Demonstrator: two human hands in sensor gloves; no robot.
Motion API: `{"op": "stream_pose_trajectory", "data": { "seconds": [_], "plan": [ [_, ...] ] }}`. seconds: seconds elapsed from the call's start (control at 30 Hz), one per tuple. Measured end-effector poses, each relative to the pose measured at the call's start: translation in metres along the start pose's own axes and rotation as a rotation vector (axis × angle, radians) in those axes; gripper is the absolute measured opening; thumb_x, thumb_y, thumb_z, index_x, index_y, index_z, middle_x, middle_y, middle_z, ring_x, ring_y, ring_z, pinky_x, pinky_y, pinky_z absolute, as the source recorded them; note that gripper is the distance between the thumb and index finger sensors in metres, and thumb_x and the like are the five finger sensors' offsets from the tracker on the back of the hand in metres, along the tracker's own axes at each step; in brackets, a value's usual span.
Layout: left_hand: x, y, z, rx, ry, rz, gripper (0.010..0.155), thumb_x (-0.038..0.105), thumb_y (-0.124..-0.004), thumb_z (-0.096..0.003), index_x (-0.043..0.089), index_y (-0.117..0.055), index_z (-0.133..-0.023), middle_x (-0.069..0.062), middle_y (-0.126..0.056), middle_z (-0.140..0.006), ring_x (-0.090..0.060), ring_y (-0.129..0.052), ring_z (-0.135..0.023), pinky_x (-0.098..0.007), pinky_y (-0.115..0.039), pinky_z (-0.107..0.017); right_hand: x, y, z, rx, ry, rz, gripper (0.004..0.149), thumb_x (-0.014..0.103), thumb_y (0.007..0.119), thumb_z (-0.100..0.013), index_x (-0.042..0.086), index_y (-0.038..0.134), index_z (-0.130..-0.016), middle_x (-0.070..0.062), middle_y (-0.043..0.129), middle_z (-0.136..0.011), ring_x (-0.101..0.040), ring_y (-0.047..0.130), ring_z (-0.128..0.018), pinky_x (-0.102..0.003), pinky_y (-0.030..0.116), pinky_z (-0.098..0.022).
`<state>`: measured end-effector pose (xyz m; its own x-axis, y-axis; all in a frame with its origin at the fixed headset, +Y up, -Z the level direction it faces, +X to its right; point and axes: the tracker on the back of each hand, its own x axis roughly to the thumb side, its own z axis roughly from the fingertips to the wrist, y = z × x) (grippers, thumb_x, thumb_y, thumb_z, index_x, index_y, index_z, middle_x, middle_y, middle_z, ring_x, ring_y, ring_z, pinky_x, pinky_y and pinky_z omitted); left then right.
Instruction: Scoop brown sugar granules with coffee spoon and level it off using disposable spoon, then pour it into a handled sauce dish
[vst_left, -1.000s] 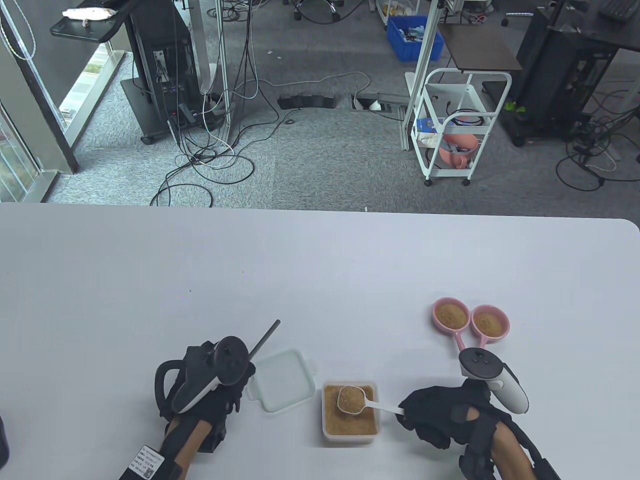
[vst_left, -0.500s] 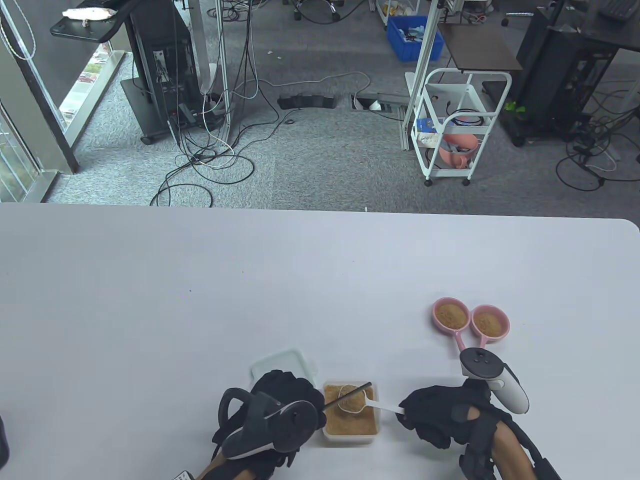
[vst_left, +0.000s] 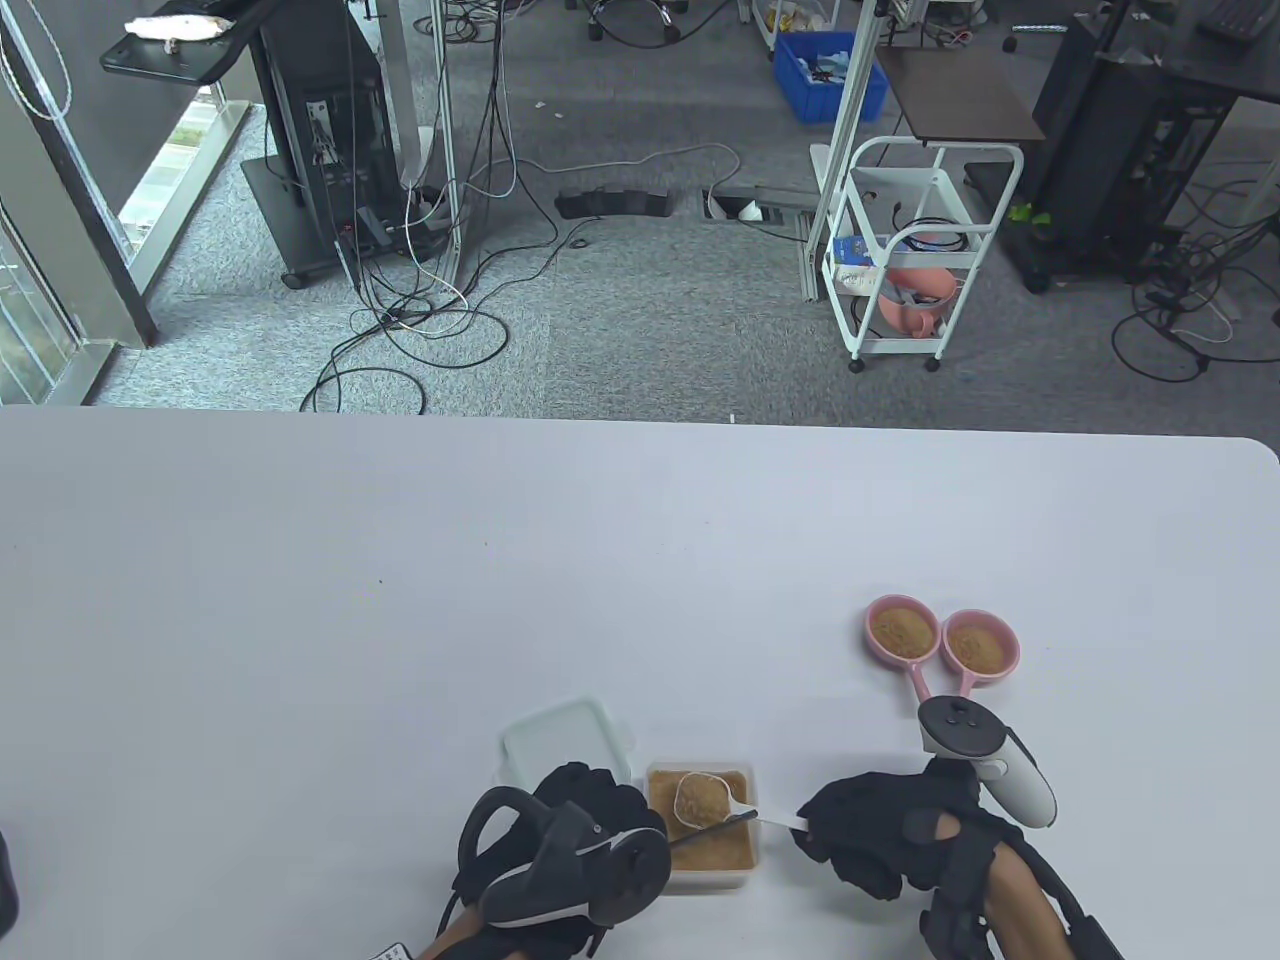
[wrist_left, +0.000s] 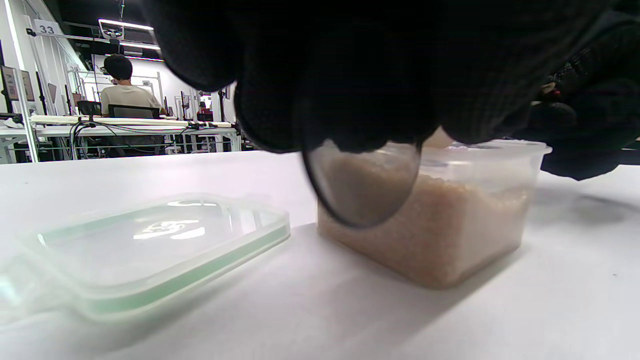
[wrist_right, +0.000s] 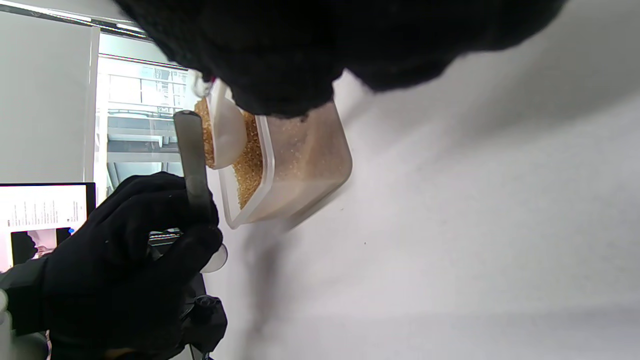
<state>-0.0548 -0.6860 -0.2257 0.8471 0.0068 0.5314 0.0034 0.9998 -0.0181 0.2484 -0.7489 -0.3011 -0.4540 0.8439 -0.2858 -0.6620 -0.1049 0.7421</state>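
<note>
Left wrist view alone: disposable spoon (wrist_left: 361, 185) bowl, seemingly empty.

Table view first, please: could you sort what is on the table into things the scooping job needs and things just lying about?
In use:
white coffee spoon, heaped, in right hand
dark disposable spoon, in left hand
clear tub of brown sugar
two pink handled sauce dishes

Lying about:
clear green-edged lid

A gloved left hand (wrist_right: 125, 260) grips a dark flat disposable spoon (wrist_right: 192, 165) whose handle lies across a white coffee spoon (wrist_right: 225, 132) heaped with brown sugar (wrist_right: 202, 130). Behind sits a clear sugar tub (wrist_right: 300, 165) on the white table (wrist_right: 475, 225); the right hand (wrist_right: 325, 45) fills the top edge, apparently holding the white spoon
</note>
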Motion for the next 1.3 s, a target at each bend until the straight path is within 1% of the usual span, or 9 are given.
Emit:
{"op": "stream_pose_trajectory", "data": {
  "seconds": [1.3],
  "plan": [
    [-0.014,0.001,-0.003,-0.031,0.064,0.006,0.040,0.057,-0.083,-0.0407,0.040,-0.089,-0.076,0.017,-0.095,-0.075,-0.014,-0.099,-0.076,-0.046,-0.072,-0.075,0.000,0.002,-0.001,0.024,-0.003,0.010,0.043,0.037,0.079,-0.050,0.011,0.091,-0.082,0.000,0.099,-0.042,-0.024,0.095,-0.019,-0.050,0.078,-0.038]
  ]
}}
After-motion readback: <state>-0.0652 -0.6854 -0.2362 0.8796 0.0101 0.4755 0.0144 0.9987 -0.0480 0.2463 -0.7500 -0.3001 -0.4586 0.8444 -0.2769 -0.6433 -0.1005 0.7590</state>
